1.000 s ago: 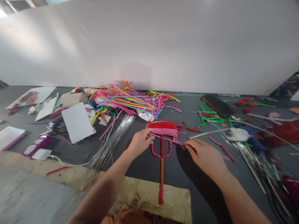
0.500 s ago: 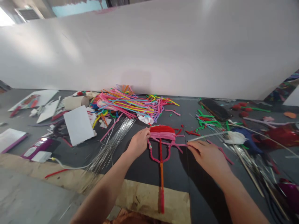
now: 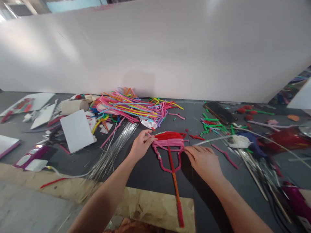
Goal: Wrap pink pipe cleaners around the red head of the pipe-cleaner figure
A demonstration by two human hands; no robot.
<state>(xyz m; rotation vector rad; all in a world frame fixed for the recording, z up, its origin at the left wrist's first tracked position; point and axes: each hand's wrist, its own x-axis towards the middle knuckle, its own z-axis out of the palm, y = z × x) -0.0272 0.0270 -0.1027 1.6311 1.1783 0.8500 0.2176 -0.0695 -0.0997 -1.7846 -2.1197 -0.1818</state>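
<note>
the woven pipe-cleaner fan (image 3: 169, 142) lies flat on the dark table (image 3: 150, 171), near the middle, its stem pointing toward the near edge. the left hand (image 3: 139, 145) pinches the pink strand at the fan's left rim; the right hand (image 3: 202, 160) pinches its right end (fingers closed). the weaving step looks under way; next the strand wants pulling snug across the frame.

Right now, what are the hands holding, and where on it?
Both pinch the pipe-cleaner fan: left hand at its left edge, right hand at the right edge, on the pink strands.
</note>
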